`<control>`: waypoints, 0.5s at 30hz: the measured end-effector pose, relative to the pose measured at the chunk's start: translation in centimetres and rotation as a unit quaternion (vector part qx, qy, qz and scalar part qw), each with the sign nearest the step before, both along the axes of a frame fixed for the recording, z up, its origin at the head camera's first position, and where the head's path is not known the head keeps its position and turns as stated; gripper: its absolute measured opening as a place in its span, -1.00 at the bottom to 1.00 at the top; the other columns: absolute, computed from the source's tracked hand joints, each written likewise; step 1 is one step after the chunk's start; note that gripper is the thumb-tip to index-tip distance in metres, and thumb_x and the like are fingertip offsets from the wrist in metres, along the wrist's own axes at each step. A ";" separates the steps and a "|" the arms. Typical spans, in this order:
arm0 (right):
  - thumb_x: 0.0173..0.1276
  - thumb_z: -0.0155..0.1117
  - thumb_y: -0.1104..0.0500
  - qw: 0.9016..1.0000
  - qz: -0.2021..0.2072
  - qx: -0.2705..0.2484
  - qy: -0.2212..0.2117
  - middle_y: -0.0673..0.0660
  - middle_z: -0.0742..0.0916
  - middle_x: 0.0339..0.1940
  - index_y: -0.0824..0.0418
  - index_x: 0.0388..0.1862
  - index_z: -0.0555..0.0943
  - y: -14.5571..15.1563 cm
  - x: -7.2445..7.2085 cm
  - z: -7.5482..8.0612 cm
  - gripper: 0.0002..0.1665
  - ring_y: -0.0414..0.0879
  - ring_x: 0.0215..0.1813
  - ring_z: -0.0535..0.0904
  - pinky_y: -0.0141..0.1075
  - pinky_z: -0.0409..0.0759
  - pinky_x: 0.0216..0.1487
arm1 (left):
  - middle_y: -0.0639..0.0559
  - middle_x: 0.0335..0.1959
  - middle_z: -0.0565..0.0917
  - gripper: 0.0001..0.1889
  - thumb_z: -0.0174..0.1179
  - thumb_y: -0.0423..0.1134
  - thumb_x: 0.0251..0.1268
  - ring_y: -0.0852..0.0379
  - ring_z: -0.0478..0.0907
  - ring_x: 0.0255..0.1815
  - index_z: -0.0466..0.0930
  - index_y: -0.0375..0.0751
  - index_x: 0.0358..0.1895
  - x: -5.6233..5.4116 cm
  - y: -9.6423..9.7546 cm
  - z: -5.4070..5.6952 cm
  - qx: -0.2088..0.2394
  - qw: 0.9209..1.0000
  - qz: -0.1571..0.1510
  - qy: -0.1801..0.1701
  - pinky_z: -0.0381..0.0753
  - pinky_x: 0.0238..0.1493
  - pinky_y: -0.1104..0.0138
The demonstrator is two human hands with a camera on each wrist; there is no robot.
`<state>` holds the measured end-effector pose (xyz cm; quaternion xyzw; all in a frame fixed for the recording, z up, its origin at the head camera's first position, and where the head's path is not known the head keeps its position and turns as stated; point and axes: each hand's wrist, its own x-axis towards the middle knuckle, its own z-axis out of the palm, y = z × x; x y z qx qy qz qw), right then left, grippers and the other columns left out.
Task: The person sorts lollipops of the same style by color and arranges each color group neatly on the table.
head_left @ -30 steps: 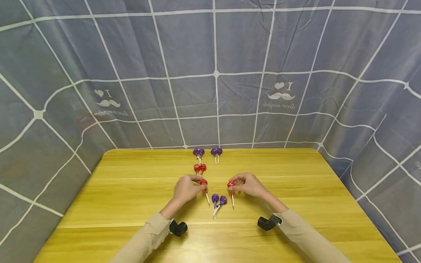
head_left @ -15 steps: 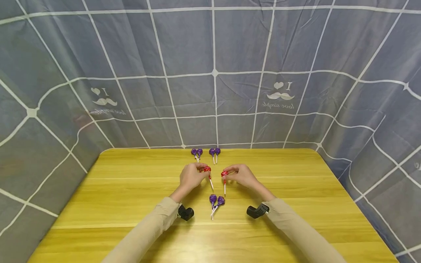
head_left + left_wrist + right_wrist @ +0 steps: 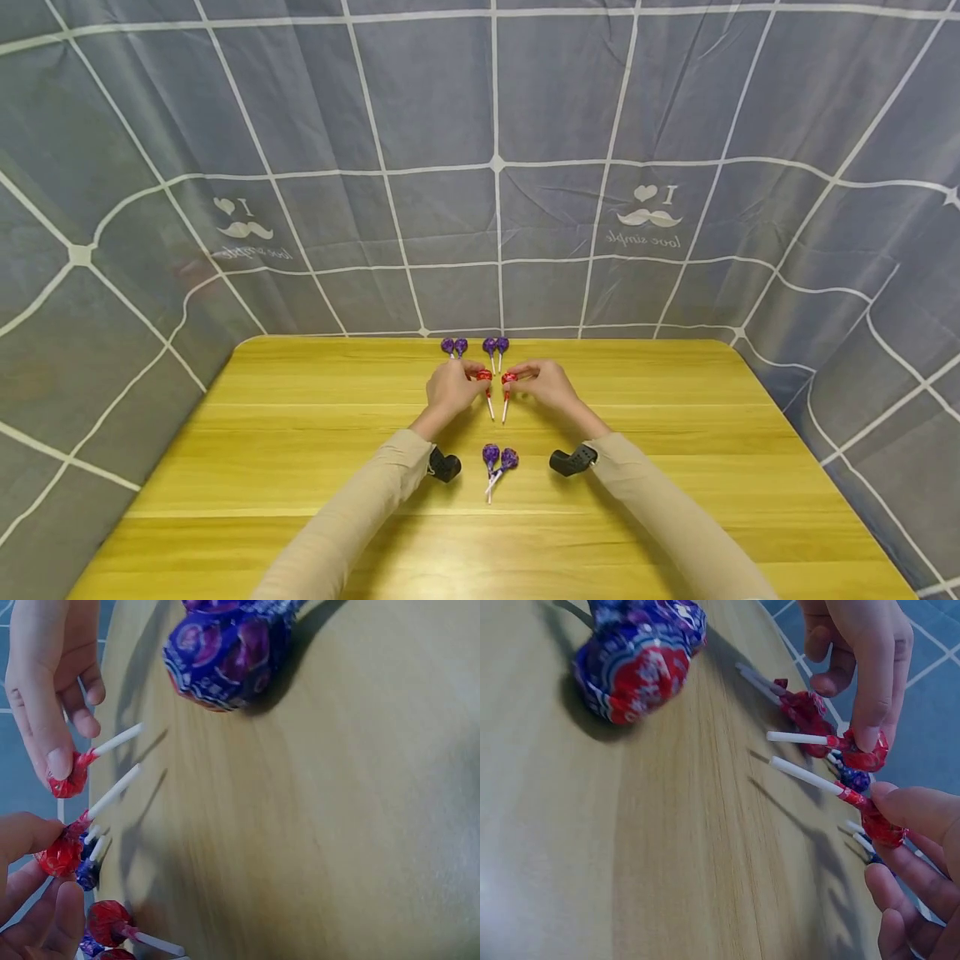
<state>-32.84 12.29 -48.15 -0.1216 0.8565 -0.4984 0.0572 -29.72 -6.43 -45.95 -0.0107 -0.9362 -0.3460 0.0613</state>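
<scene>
My left hand (image 3: 452, 389) pinches a red-wrapped lollipop (image 3: 485, 377) by its head, the white stick slanting down toward me. Facing it, my right hand (image 3: 549, 386) pinches a second red lollipop (image 3: 509, 379) the same way. The two heads are close together but apart, and in the left wrist view both sticks stand above their shadows. Two more red lollipops, one of them a red lollipop (image 3: 109, 922) in the left wrist view, lie by my left hand, which hides them in the head view.
Two purple lollipops (image 3: 500, 462) lie with crossed sticks nearer to me. At the far edge lie a purple pair (image 3: 454, 347) on the left and another purple pair (image 3: 496, 345) beside it. The wooden table (image 3: 300, 467) meets a grey curtain (image 3: 435, 217) behind.
Both hands have moved forward, away from me, and closer together with their red lollipops. My left hand now covers the red pair on the table. The purple lollipops stay put.
</scene>
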 end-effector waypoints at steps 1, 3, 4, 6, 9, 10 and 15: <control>0.09 0.50 0.17 1.000 -0.002 -0.004 -0.002 0.22 0.79 -0.21 0.27 -0.10 0.70 0.0 -0.1 0.0 -0.62 -0.03 -0.40 0.71 -0.38 0.54 -0.44 | 0.05 -0.28 0.78 -0.72 0.38 -0.11 0.06 0.25 0.39 -0.62 0.76 -0.02 -0.11 -0.1 0.0 0.0 -0.001 1.000 -0.001 -0.002 0.20 -0.67 0.43; 0.10 0.49 0.19 1.000 -0.005 -0.010 -0.001 0.24 0.78 -0.20 0.30 -0.09 0.70 -0.1 -0.3 0.0 -0.62 -0.04 -0.38 0.71 -0.39 0.54 -0.43 | 0.06 -0.23 0.78 -0.72 0.38 -0.11 0.06 0.24 0.46 -0.56 0.76 -0.01 -0.11 -0.2 0.1 -0.2 -0.005 1.000 -0.003 -0.005 0.25 -0.63 0.43; 0.10 0.49 0.19 1.000 -0.005 -0.014 -0.003 0.26 0.78 -0.19 0.31 -0.08 0.69 -0.2 -0.4 0.0 -0.61 -0.04 -0.37 0.72 -0.39 0.54 -0.42 | 0.06 -0.22 0.78 -0.72 0.38 -0.10 0.07 0.23 0.50 -0.53 0.76 0.00 -0.11 -0.2 0.2 -0.2 -0.007 1.000 -0.003 -0.006 0.27 -0.61 0.42; 0.11 0.48 0.20 1.000 -0.006 -0.016 -0.003 0.27 0.77 -0.17 0.32 -0.06 0.68 -0.3 -0.6 -0.1 -0.60 -0.06 -0.36 0.72 -0.41 0.53 -0.44 | 0.07 -0.20 0.78 -0.72 0.38 -0.09 0.07 0.19 0.57 -0.46 0.76 0.00 -0.10 -0.3 0.3 -0.4 -0.010 1.000 -0.004 -0.009 0.31 -0.58 0.42; 0.13 0.47 0.19 1.000 -0.009 -0.007 0.005 0.27 0.77 -0.17 0.32 -0.05 0.68 -0.4 -0.8 -0.3 -0.60 -0.10 -0.34 0.71 -0.43 0.50 -0.43 | 0.08 -0.20 0.78 -0.72 0.38 -0.09 0.08 0.13 0.62 -0.37 0.76 0.00 -0.10 -0.4 0.5 -0.6 -0.014 1.000 -0.004 -0.011 0.33 -0.56 0.41; 0.14 0.46 0.19 1.000 -0.010 -0.002 0.010 0.27 0.78 -0.17 0.32 -0.06 0.69 -0.4 -0.8 -0.4 -0.61 -0.12 -0.33 0.71 -0.44 0.50 -0.42 | 0.08 -0.21 0.78 -0.72 0.38 -0.10 0.08 0.11 0.63 -0.36 0.76 0.00 -0.10 -0.5 0.6 -0.6 -0.015 1.000 -0.003 -0.012 0.33 -0.55 0.40; 0.13 0.47 0.17 0.999 -0.014 0.020 0.034 0.24 0.79 -0.23 0.31 -0.12 0.71 -0.6 -1.1 -0.7 -0.65 -0.08 -0.27 0.72 -0.41 0.55 -0.29 | 0.09 -0.23 0.78 -0.74 0.38 -0.10 0.10 0.08 0.67 -0.26 0.76 0.00 -0.12 -0.7 0.9 -0.8 -0.029 1.000 0.001 -0.011 0.38 -0.49 0.39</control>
